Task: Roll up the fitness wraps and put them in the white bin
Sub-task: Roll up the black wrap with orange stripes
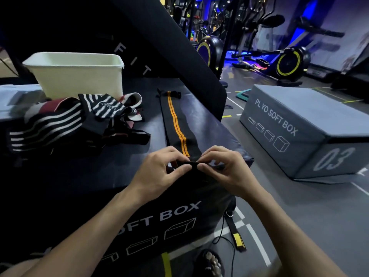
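The near end of the black wrap (180, 124) with orange stripes is pinched by the left hand (159, 168) and right hand (223, 166), fingers curled; its length is stretched across the dark box (79, 176) towards the white bin (79, 76).

On the grey padded box (299, 124) standing on the floor to your right, white letters on the top read "PLYO SOFT BOX", and a large "03" is printed on its near side. The front of the dark padded box (139, 196) under your hands shows "…FT BOX", the start cut off by your forearm. The slanted black pad (159, 47) behind it carries the letters "FIT".
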`<state>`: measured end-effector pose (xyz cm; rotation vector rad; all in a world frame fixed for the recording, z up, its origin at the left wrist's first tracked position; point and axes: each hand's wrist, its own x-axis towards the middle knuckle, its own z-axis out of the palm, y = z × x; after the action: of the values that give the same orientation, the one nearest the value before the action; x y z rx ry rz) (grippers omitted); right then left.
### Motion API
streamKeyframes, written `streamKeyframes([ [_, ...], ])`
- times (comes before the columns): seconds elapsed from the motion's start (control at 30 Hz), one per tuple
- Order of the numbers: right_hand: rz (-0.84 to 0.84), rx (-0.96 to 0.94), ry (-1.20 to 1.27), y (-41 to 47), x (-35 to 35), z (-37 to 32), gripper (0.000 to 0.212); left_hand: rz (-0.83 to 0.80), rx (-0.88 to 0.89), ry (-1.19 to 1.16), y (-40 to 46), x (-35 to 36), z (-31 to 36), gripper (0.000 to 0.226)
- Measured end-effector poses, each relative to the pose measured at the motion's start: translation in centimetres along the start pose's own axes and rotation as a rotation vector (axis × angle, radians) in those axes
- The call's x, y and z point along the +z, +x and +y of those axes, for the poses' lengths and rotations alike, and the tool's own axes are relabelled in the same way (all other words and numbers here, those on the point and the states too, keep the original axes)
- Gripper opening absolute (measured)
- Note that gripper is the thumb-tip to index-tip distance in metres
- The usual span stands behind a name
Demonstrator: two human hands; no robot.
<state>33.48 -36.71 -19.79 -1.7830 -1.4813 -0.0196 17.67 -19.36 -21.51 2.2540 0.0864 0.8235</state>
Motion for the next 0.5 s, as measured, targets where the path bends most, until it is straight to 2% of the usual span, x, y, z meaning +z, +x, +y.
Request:
streamKeyframes([
  [0.17, -0.011, 0.054, 0.012, -0.1, 0.5, -0.2, 0.003, -0.026, 0.025, 0.041, 0.5, 0.2, -0.6, 0.008],
  [0.33, -0.029, 0.247, 0.064, -0.9, 1.3, -0.9, 0.018, -0.04, 0.074, 0.042, 0.4, 0.5, -0.9, 0.012],
  [0.5, -0.163, 0.309, 0.066, 0.0, 1.1, -1.0, 0.008, -0.013, 0.118, 0.113, -0.4, 0.9, -1.2, 0.014],
])
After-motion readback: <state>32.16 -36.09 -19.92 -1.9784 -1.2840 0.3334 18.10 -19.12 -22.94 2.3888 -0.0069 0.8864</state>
